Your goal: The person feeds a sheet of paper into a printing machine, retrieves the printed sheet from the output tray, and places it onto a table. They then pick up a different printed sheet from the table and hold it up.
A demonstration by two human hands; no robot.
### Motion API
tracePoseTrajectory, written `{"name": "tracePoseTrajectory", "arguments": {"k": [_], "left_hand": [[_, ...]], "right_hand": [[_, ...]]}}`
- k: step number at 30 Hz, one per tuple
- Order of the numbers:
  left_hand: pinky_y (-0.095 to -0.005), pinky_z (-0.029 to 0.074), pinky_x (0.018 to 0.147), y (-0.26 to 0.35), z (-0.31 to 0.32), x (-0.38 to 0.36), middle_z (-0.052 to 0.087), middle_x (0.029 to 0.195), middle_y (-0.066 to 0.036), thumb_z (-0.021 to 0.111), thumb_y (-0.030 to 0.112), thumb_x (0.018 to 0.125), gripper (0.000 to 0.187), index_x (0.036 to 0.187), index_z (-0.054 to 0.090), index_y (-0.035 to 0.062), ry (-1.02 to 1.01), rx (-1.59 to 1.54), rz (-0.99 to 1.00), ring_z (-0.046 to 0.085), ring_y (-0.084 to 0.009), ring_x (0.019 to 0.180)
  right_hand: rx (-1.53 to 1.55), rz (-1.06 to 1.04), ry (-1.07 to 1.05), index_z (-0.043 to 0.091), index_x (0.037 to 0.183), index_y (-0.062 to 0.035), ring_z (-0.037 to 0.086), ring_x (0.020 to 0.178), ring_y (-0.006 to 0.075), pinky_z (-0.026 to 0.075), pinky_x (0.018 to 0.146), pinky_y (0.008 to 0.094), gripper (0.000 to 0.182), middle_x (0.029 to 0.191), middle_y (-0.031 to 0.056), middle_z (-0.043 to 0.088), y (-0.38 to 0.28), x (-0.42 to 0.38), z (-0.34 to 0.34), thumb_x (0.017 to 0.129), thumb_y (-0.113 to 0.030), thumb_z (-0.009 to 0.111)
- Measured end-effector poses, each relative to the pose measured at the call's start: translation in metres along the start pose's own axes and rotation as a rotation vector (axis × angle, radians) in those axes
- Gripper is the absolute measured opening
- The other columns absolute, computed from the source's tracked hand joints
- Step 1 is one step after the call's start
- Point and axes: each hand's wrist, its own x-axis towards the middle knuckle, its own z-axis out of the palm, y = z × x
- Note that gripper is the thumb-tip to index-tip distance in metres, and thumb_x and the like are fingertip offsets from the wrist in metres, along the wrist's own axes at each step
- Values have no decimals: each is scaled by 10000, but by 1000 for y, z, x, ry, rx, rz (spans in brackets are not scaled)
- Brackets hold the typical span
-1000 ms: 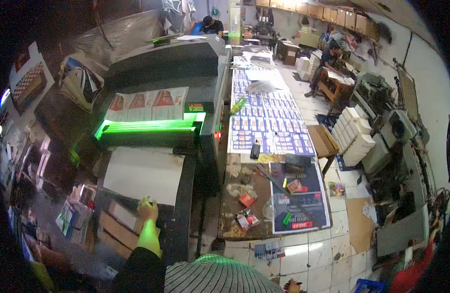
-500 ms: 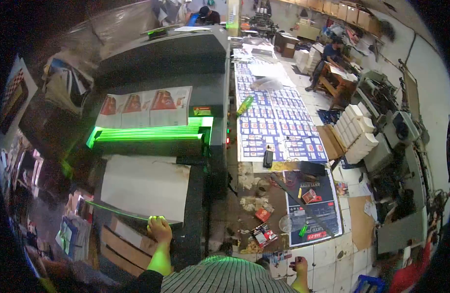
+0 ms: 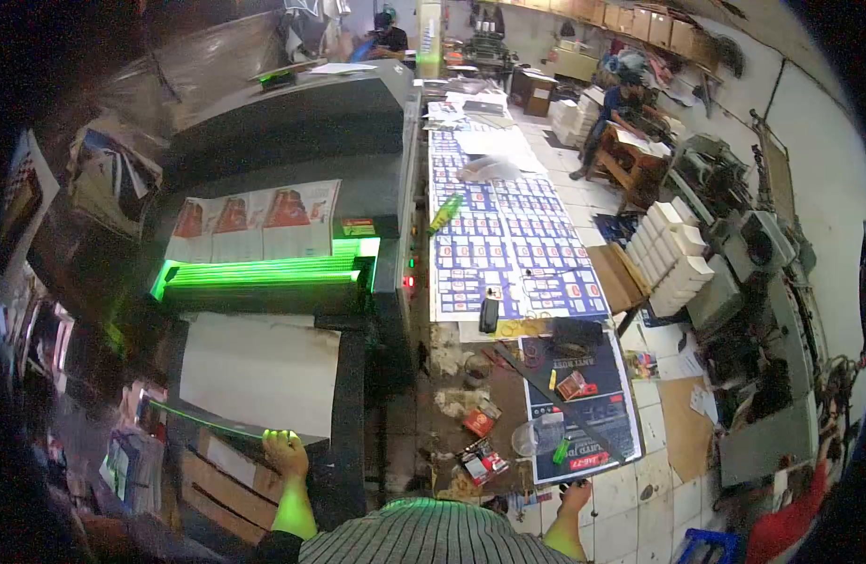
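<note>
Just beyond the left grip lies a sheet.

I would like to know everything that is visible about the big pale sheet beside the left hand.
The sheet is off-white, thin and roughly rectangular, like paper or card, with no print visible. It lies nearly flat on the machine's dark bed, before the glowing green strip. The left hand's fingers are at its near edge; their grip is unclear.
</note>
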Motion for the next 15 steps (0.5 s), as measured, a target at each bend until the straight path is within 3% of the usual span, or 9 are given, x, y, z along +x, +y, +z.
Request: {"name": "tracePoseTrajectory", "arguments": {"k": [1, 2, 3, 5, 6, 7, 9, 10, 15], "left_hand": [[-550, 363, 982, 1, 0, 1, 552, 1075, -179, 543, 197, 841, 224, 907, 621, -2, 9, 11, -5, 435, -403, 1189], [-549, 359, 989, -1, 2, 0, 552, 1071, -192, 555, 205, 834, 239, 906, 627, -12, 20, 27, 20, 428, -413, 1190], [-547, 355, 997, 1, 0, 2, 552, 1066, -205, 567, 212, 828, 255, 905, 632, -22, 29, 43, 49, 422, -423, 1192], [-544, 343, 1012, 3, -5, 4, 554, 1068, -217, 589, 240, 815, 286, 918, 648, -21, -15, 50, 22, 414, -431, 1197], [-542, 333, 1026, 5, -6, 5, 544, 1096, -217, 593, 254, 818, 301, 938, 653, -15, -61, 74, 4, 397, -429, 1217], [-540, 322, 1040, 6, -7, 6, 534, 1124, -218, 598, 268, 821, 316, 958, 657, -10, -106, 96, -14, 381, -427, 1237], [-531, 307, 1060, 8, -10, 8, 512, 1175, -219, 595, 288, 828, 345, 1005, 652, -3, -176, 107, -41, 345, -423, 1274], [-523, 292, 1079, 9, -12, 7, 490, 1226, -220, 592, 307, 836, 377, 1052, 646, 3, -251, 113, -77, 309, -420, 1312], [-505, 219, 1132, 9, -15, 21, 418, 1360, -226, 560, 364, 858, 483, 1209, 586, 32, -516, 236, -149, 219, -403, 1384]], "right_hand": [[30, -27, 76, 457, 1207, -78, 680, 615, 233, 441, 375, 288, 270, 986, 117, 639, 5, 6, 0, 945, -123, 506], [171, 159, 73, 462, 1212, -88, 678, 719, 220, 473, 454, 320, 277, 1038, 112, 616, -33, -9, -12, 962, -200, 507], [175, 166, 65, 462, 1212, -88, 678, 719, 220, 473, 454, 320, 277, 1038, 112, 616, -76, -23, -19, 962, -200, 507], [486, 419, 208, 456, 1236, -106, 645, 835, 198, 490, 565, 380, 319, 1058, 113, 606, -133, -38, -28, 966, -264, 514], [467, 391, 156, 479, 1230, -69, 605, 907, 207, 483, 707, 409, 364, 1099, 124, 596, -137, -37, -28, 966, -316, 511], [473, 400, 155, 479, 1230, -69, 605, 907, 207, 483, 707, 409, 364, 1099, 124, 596, -135, -33, -24, 966, -316, 511], [246, 143, 150, 513, 1188, -10, 592, 931, 242, 466, 806, 372, 397, 1097, 136, 599, -138, -28, -12, 967, -340, 506], [194, 170, 81, 539, 1132, 41, 563, 979, 274, 435, 882, 351, 486, 1089, 157, 599, -136, -29, -10, 964, -414, 504], [75, 157, 126, 531, 1142, 62, 565, 945, 326, 441, 852, 401, 659, 1030, 211, 600, -126, -32, -6, 926, -560, 514]]}}
